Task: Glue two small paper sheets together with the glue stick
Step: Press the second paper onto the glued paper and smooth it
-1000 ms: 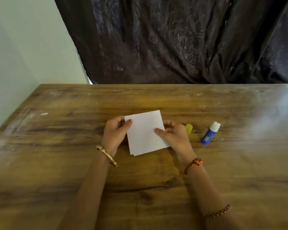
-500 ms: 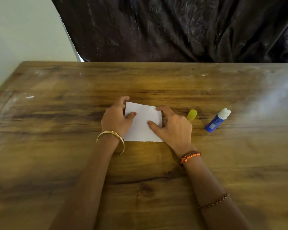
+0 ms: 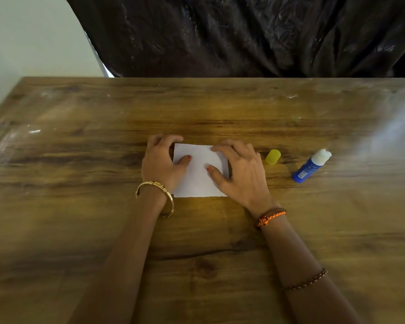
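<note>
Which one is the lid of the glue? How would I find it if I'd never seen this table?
Start at the wooden table and find the white paper in the middle, under both hands. Just past the right hand lies the cap, between that hand and the glue stick. It is the only yellow thing there, a short stubby piece; the glue stick is blue with a white tip.

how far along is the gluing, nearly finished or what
Nearly finished, it seems. Done: glue stick lies uncapped on the table, its yellow cap beside it; the paper lies flat as one stack. In hand: left hand and right hand press it down. Left: recapping.
</note>
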